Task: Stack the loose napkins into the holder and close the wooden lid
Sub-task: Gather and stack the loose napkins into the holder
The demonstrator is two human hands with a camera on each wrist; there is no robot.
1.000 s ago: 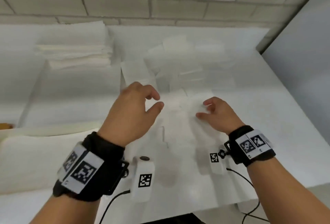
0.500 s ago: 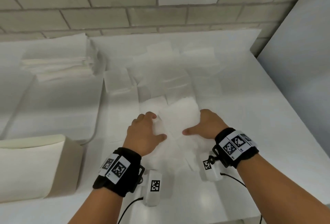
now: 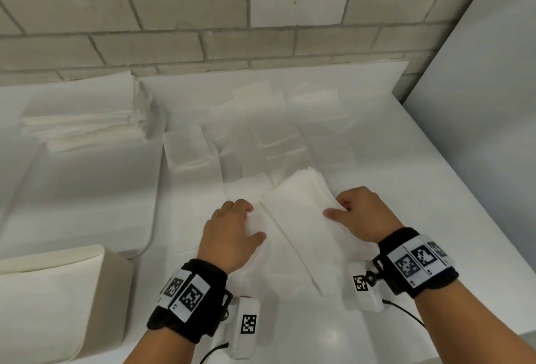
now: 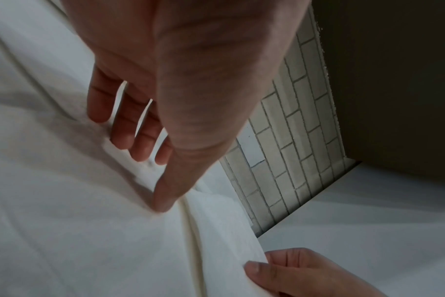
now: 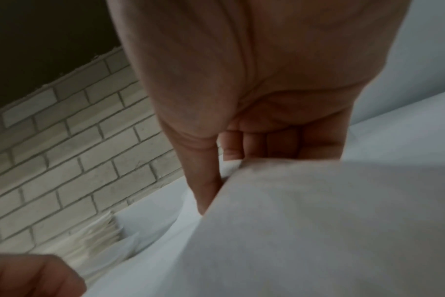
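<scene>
A: Head view: where are the napkins?

B: A bundle of napkins sits on the white table, near the middle, between both hands. More loose napkins lie scattered further back, and a neat stack sits far left.

A: And the grips?

B: The right hand pinches the bundle's right edge, thumb on top. The left hand presses down on the left side with straight fingers.

Two hands, two napkin stacks
</scene>
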